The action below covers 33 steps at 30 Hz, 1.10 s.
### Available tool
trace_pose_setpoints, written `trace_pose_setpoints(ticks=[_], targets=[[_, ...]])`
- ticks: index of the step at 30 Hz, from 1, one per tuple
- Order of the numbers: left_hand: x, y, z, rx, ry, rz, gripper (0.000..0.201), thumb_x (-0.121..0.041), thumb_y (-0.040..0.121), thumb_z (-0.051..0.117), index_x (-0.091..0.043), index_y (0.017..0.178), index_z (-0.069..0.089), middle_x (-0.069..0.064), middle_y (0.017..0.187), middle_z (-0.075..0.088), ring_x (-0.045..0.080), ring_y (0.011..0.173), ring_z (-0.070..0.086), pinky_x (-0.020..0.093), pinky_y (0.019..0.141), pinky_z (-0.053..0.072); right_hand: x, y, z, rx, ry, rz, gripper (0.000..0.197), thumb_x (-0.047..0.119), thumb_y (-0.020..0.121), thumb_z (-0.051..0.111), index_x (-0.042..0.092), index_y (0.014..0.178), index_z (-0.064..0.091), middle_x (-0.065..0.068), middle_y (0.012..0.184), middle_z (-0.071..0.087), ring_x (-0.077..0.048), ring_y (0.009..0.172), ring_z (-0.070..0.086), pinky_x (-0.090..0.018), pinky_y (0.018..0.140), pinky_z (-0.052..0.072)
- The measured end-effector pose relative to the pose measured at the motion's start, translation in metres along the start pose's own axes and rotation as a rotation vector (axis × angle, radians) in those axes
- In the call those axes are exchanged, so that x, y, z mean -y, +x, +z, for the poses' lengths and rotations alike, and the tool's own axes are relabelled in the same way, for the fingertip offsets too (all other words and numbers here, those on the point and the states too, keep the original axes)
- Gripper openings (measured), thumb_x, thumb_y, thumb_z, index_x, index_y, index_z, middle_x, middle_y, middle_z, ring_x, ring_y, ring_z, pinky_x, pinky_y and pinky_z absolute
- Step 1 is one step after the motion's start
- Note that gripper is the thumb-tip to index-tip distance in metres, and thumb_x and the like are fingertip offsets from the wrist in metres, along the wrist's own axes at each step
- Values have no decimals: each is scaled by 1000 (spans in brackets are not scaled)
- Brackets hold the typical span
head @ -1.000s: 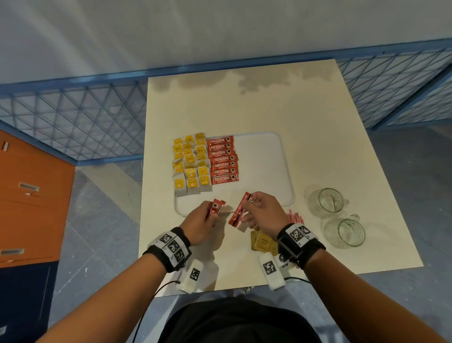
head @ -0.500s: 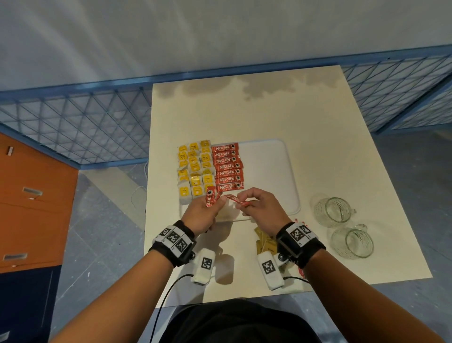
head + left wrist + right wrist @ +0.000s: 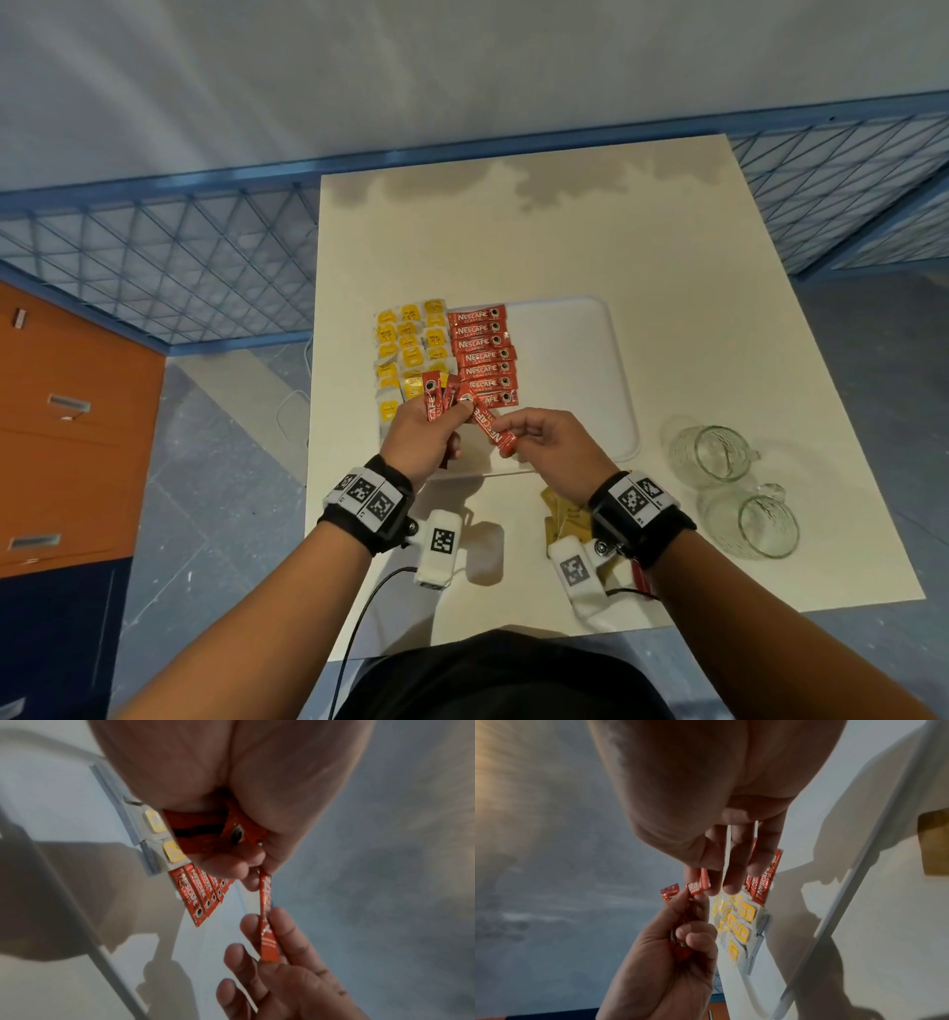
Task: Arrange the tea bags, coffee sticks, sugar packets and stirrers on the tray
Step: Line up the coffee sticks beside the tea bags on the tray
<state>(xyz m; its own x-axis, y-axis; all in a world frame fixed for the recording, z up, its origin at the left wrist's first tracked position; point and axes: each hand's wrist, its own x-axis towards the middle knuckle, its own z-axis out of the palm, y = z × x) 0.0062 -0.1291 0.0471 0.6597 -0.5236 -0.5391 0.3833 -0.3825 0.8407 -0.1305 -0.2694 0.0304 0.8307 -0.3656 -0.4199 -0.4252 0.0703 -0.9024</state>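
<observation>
My two hands have come up from the table's near edge to just over the near-left part of the tray (image 3: 590, 360), and the loose stick that my right hand (image 3: 557, 452) carried on its own a second ago now bridges both hands. I read that as a handover or a sorting of the bunch: the last coffee sticks are about to join the row, so the coffee part of the job looks nearly done.

My left hand (image 3: 421, 442) is curled round a fan of coffee sticks (image 3: 444, 401), gripping them at their lower ends, the tops splayed above the tray's near-left corner. The single coffee stick (image 3: 493, 429) slants between the hands: its upper end is under my left thumb, its lower end is pinched by my right fingers (image 3: 282, 927), thumb on one face and fingertips on the other.

On the tray, the row of coffee sticks (image 3: 482, 354) lies left of centre, with the tea bags (image 3: 411, 344) beside it along the left edge. The right half of the tray is bare. The brown sugar packets (image 3: 562, 514) lie on the table nearside of the tray, partly under my right wrist. Two glass mugs (image 3: 719, 452) stand right of the tray.
</observation>
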Motion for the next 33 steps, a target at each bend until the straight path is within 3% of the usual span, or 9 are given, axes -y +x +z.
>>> trace_pose_setpoints(ticks=[4, 8, 11, 13, 18, 24, 28, 33], targets=[[4, 0, -1, -4, 26, 30, 15, -17, 99, 63, -13, 85, 65, 4, 53, 57, 17, 45, 51, 25, 46, 46, 3, -4, 1, 115, -32, 37, 32, -3, 95, 61, 14, 118, 76, 4, 98, 77, 4, 84, 69, -12, 75, 51], [11, 3, -3, 2, 140, 126, 16, -18, 98, 66, -12, 84, 68, -1, 57, 65, 18, 50, 59, 30, 54, 51, -3, 1, 3, 179, -175, 53, 13, 21, 92, 74, 26, 103, 77, 5, 100, 77, -8, 91, 72, -31, 89, 57], [18, 6, -7, 54, 190, 149, 10, -18, 94, 72, -13, 85, 71, -1, 71, 73, 17, 62, 68, 31, 59, 57, 1, 5, 3, 73, -108, 53, 11, 20, 94, 72, 19, 105, 73, -1, 94, 74, -6, 78, 68, -23, 73, 54], [20, 5, -8, 105, 228, 153, 11, -15, 90, 76, -9, 83, 70, -2, 69, 71, 11, 59, 64, 24, 56, 52, 6, 7, 2, 13, -27, 69, 17, 23, 97, 69, 17, 114, 69, -6, 95, 76, -6, 74, 68, -17, 66, 51], [23, 8, -9, 144, 267, 158, 16, -15, 87, 79, -2, 89, 70, 2, 74, 72, 7, 62, 65, 19, 58, 51, 8, 15, -3, 44, -109, 68, 13, 21, 98, 68, 15, 109, 73, -8, 92, 75, -9, 69, 65, -27, 72, 58], [27, 14, -18, 197, 298, 108, 9, -14, 90, 75, -9, 96, 71, 10, 82, 75, 14, 66, 65, 24, 52, 51, 8, 22, -10, -125, -1, 94, 12, 14, 99, 66, 6, 106, 72, -7, 83, 75, -9, 61, 62, -20, 57, 50], [33, 21, -21, 118, 282, 102, 2, -12, 91, 73, -11, 92, 71, 0, 75, 72, 12, 62, 61, 25, 50, 50, 0, 27, -15, -127, -57, 160, 14, 18, 98, 66, 8, 103, 75, -7, 84, 78, -12, 62, 64, -26, 60, 51], [35, 27, -21, -22, 306, 49, 11, -14, 94, 69, -4, 92, 69, 6, 74, 67, 10, 47, 55, 23, 45, 47, -13, 36, -22, -98, -338, 246, 27, 40, 92, 65, 22, 76, 76, 3, 78, 75, -24, 77, 71, -43, 77, 60]])
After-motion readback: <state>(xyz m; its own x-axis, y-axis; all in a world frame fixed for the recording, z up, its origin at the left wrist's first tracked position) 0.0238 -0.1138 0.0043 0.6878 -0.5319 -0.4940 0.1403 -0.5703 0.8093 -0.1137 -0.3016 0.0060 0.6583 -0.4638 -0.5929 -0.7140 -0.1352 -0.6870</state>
